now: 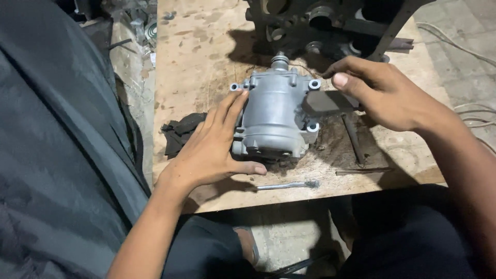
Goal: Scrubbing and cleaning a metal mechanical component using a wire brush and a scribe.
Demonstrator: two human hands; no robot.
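Steadying a grey cast-metal compressor body (274,116) on a stained plywood board (206,46), the person's left hand (214,147) lies flat against its nine-o'clock side, fingers spread and extended up the housing, thumb hooked under the six-o'clock end; the right hand (385,93) comes in from three o'clock, fingers closed around a flat grey block (328,102) pressed to the housing's flank, by the looks of it a rubbing or sanding block; the step in hand seems to be dressing the casing's surface, and the next move calls for firm bracing from the left hand while the block is worked; the compressor lies on its side at the board's middle, shaft nose pointing to twelve o'clock, mounting ears at its corners, dull and dusty; a black rag (181,132) sits at nine o'clock, a thin wire brush (284,185) at six.
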